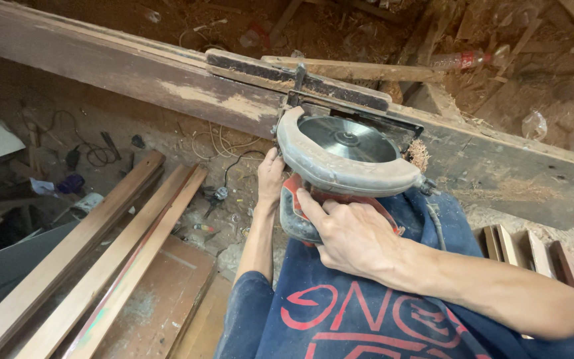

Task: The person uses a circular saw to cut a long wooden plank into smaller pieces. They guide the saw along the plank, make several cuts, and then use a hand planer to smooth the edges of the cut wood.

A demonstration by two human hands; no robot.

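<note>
A circular saw (347, 149) with a grey blade guard and a shiny round blade lies against the edge of a long dark wooden beam (134, 73). My right hand (353, 236) is wrapped around its red and grey handle from above. My left hand (270, 176) reaches up from below and holds the left side of the saw body, beside the guard. Sawdust clings to the beam just right of the blade. My blue shirt with red markings fills the lower middle of the view.
Long wooden planks (94, 259) lie slanted on the floor at the lower left. Cables and small tools (94, 156) are scattered on the dusty floor. A plastic bottle (460, 61) and wood scraps lie beyond the beam. More short boards (526, 249) stand at right.
</note>
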